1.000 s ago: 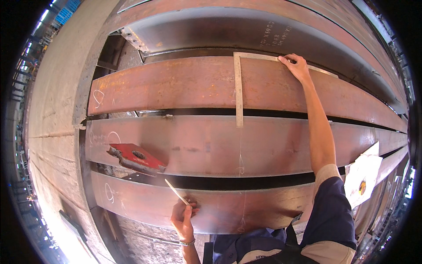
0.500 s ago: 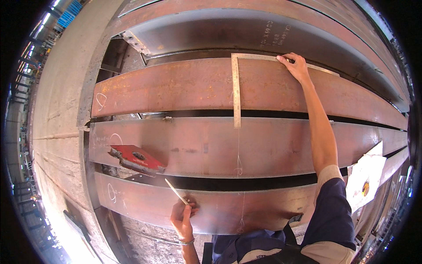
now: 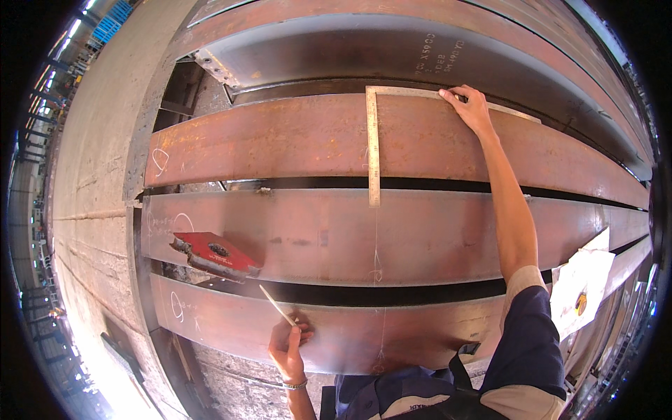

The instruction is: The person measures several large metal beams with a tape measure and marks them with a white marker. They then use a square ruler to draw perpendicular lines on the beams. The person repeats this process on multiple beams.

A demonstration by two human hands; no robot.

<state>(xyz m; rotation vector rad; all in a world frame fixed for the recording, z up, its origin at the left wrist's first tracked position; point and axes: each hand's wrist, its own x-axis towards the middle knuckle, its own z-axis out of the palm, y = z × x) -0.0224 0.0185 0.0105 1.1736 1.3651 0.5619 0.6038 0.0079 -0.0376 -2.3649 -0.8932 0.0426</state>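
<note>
A metal framing square (image 3: 374,143) lies on the far reddish steel beam (image 3: 280,140). Its long arm follows the beam's far edge, and its short arm crosses the beam and spans the dark gap onto the middle beam (image 3: 420,231). My right hand (image 3: 470,108) pinches the long arm at that far edge. Over the near beam (image 3: 224,315), my left hand (image 3: 288,350) is closed round a thin pale marking stick (image 3: 277,304), its tip pointing up and left. A thin chalk line runs down the middle beam below the square's short end.
A red magnetic welding holder (image 3: 215,253) sits on the middle beam's left part. White paper with a small yellow item (image 3: 581,302) on it lies at the right. Dark gaps separate the beams. A concrete ledge (image 3: 91,175) runs along the left.
The square's short arm has shifted very slightly left in the picture, as has my left hand with the marking stick. Both hands keep their grips.
</note>
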